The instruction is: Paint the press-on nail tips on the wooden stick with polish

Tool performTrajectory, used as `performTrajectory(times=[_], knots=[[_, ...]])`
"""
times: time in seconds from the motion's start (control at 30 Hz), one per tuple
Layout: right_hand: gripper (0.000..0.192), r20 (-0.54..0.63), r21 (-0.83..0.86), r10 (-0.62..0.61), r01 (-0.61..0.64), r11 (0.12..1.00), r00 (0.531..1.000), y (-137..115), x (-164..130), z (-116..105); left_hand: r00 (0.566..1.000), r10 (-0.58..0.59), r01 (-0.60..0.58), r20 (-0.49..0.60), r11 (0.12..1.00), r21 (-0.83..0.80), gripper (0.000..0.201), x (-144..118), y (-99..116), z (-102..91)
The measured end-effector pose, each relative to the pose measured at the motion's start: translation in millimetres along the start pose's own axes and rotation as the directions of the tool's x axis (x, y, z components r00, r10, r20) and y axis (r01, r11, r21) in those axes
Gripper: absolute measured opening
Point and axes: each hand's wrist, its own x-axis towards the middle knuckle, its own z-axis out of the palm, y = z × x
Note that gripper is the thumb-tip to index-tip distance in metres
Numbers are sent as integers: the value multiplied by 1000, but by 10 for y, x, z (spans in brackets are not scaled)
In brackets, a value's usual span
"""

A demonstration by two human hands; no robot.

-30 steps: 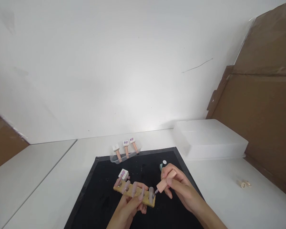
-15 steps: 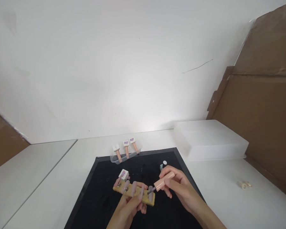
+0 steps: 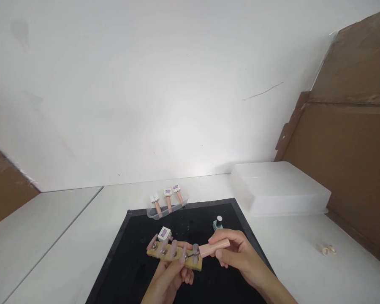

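Brush handle [image 3: 213, 246], the pink one, is pinched in the right hand [image 3: 237, 257] with the fingers wrapped snug round it. It sits over the front part of the black mat [image 3: 133, 257]. Its long axis runs nearly level, left to right, with the bristle end pointing left at the wooden strip [image 3: 174, 254] and the butt end pointing right.

Quick count: one wooden strip, and I make out about five fake nails [image 3: 174, 246] standing on it, though the ones behind the fingers are hard to tell apart. The left hand [image 3: 171, 280] holds that strip from below, fingers curled closed on it. Three pink-handled bottles [image 3: 168, 197] lie in a clear tray [image 3: 152, 212] at the far edge of the mat. One open white-capped bottle [image 3: 164, 233] stands just behind the strip, and one small teal bottle [image 3: 218, 223] sits just behind the right hand. One clear lidded box [image 3: 278, 188] is off to the right of the mat on the white desk [image 3: 304, 261].

Compared with a second ago, the handle has tipped down from a steep slant to almost flat, and the tip has slid left along the strip. The strip itself has shifted a bit left too, and the teal bottle is no longer hidden behind the hand.
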Motion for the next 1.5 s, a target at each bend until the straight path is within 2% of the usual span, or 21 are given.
performTrajectory(times=[0.23, 0.47, 0.57, 0.67, 0.97, 1.13, 1.3, 1.4, 1.5], knots=[[19, 48, -111, -107, 112, 988, 993, -38, 8, -16, 1000, 9, -9, 13, 1000, -22, 39, 10, 15, -15], [16, 84, -144, -109, 120, 982, 991, -45, -8, -7, 999, 22, -20, 34, 998, -56, 37, 25, 4, -36], [21, 57, -287, -214, 221, 932, 975, -79, -15, 22, 999, 27, -25, 22, 999, -48, 38, 25, 10, -40], [28, 80, -408, -302, 308, 859, 950, -130, -14, 62, 999, 30, -29, 11, 999, -27, 38, 28, 2, -52], [33, 104, -474, -344, 351, 808, 933, -159, -22, 113, 1000, 26, -26, 8, 999, -38, 39, 39, 2, -55], [24, 25, -357, -339, 325, 876, 941, -126, -43, 49, 1000, 21, -22, -22, 999, -37, 40, 8, -16, -21], [5, -97, -38, -204, 201, 979, 974, -69, -44, -20, 999, 37, -37, -2, 997, 73, 39, -18, -59, 8], [9, -123, 124, -129, 144, 982, 984, -62, -39, -27, 1000, 25, -26, 11, 993, 117, 39, -27, -58, 18], [15, -124, 202, -97, 121, 972, 987, -77, -37, -22, 1000, 28, -29, 12, 993, 116, 39, -37, -49, 27]])
